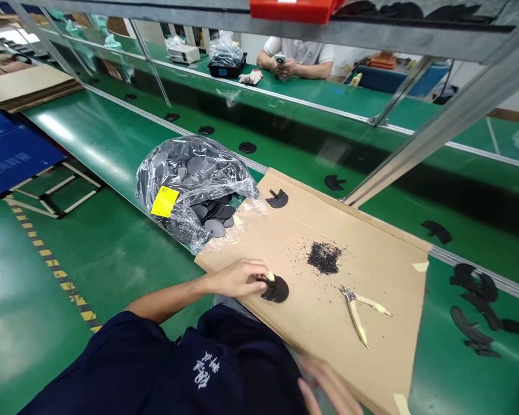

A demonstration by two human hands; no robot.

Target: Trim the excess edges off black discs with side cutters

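My left hand point(244, 278) is closed on the rim of a black round plastic piece point(278, 290) at the cardboard's near edge. A pale yellow wrap shows at one fingertip. Low in the view, my right hand point(328, 387) is blurred, its fingers stretched apart with nothing visible in them. Nippers with cream handles point(355, 311) lie spread on the cardboard point(384, 259). Beyond the held piece is a pile of tiny black bits point(324, 257). Another black plastic piece, notched and curved point(277, 199), rests near the far left corner.
A clear plastic bag point(185, 164) with a yellow label, full of dark discs, spills some onto the bench at left. Black curved parts point(476, 311) lie at right; others line the green belt point(294, 155). A slanted metal post point(415, 138) rises behind. Opposite sits a person point(303, 55) holding a phone.
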